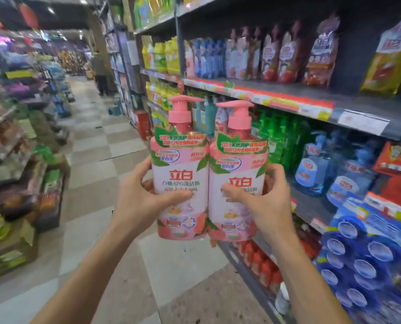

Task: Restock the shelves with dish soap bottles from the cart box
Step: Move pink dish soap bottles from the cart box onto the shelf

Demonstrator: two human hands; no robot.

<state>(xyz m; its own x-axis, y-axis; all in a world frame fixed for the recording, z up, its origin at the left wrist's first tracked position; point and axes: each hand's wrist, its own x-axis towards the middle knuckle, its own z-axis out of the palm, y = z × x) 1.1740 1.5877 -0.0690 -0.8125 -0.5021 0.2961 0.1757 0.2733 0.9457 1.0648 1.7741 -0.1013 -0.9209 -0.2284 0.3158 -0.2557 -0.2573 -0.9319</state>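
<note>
While both hands grip pink bottles — aisle floor open leftward.

Two bare forearms are showing from the near edge of the scene, one at the left and one at the right, and neither is wearing a sleeve anywhere along its visible length. The left hand and the right hand are wearing no gloves, and no rings or watch are showing on the fingers or wrists. The fingernails that are showing on the thumbs are looking short and unpainted.
</note>
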